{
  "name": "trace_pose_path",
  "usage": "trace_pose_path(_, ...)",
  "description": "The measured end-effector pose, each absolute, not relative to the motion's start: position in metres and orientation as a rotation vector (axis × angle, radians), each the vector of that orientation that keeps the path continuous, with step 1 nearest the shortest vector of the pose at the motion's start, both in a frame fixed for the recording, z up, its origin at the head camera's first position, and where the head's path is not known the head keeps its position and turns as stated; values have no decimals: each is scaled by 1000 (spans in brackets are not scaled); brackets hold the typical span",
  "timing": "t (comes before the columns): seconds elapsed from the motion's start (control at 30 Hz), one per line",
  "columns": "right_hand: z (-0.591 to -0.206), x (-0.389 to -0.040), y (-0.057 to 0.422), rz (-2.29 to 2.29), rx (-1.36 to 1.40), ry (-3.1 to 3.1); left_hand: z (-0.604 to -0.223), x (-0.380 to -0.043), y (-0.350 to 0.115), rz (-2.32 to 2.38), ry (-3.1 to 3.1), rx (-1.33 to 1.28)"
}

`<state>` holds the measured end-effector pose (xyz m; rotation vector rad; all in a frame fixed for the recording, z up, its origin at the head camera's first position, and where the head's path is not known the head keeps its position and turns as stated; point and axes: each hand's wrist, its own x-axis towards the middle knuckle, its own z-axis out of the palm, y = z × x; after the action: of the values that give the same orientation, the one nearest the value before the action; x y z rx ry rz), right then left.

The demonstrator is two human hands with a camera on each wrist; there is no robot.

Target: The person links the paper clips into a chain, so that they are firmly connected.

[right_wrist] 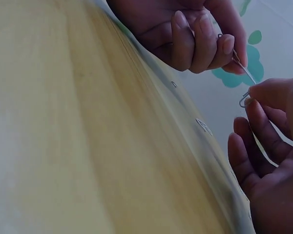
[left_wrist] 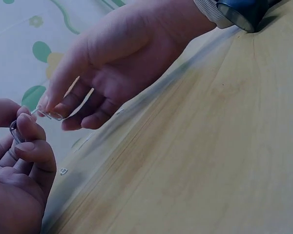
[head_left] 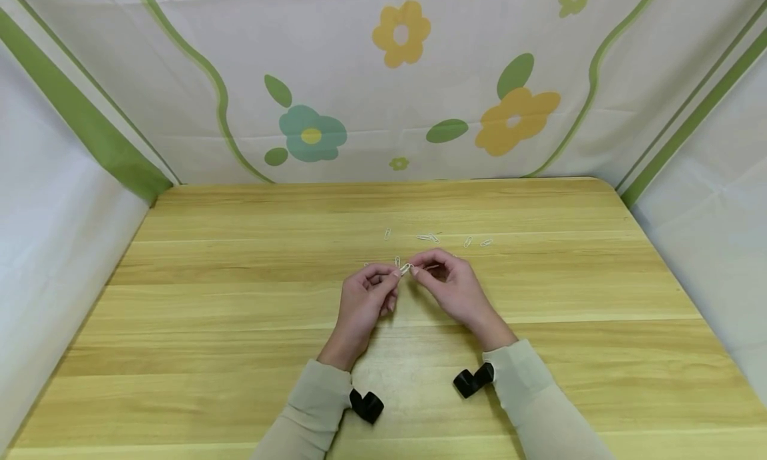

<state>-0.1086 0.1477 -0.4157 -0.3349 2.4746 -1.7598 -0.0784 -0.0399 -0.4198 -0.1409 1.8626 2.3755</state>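
Paper clips (head_left: 405,269), thin wire, light in tone: the held portion sits between two hands, just below the centre of the head view, raised off the bench (head_left: 180,300). More than one clip seems to be in hand; whether they are linked or only touching, I cannot tell from where I stand.

Left hand (head_left: 370,297), left of centre: grip pinching one end of the wire between thumb and forefinger, the remaining fingers curled beneath, presumably to steady the pinch.

Right hand (head_left: 449,283), right of centre: grip pinching the opposite end at thumb and forefinger tips, other fingers bent loosely and held apart, probably so the wire stays visible and unobstructed. Such slight pieces likely allow only a fingertip hold.

Loose stock, upper middle of the bench, beyond the hands: single clip (head_left: 387,233); overlapping cluster (head_left: 427,237), exact count too small to read; two singles to its right, first (head_left: 468,242) and second (head_left: 487,243); one nearer clip (head_left: 397,261) just past the left fingertips. No ordered arrangement; they lie, I judge, within easy reach.

Accessories: black wrist devices, left (head_left: 367,407) and right (head_left: 473,380), at the sleeve cuffs, lower centre.

Backdrop: white flowered cloth (head_left: 359,80), upper frame.
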Motion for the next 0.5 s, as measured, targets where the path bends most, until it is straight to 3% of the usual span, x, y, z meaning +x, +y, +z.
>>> trace_pose_path(0.5,-413,-110,157,-1926,-309,2294,-420,-77,-42,2346,1888,63)
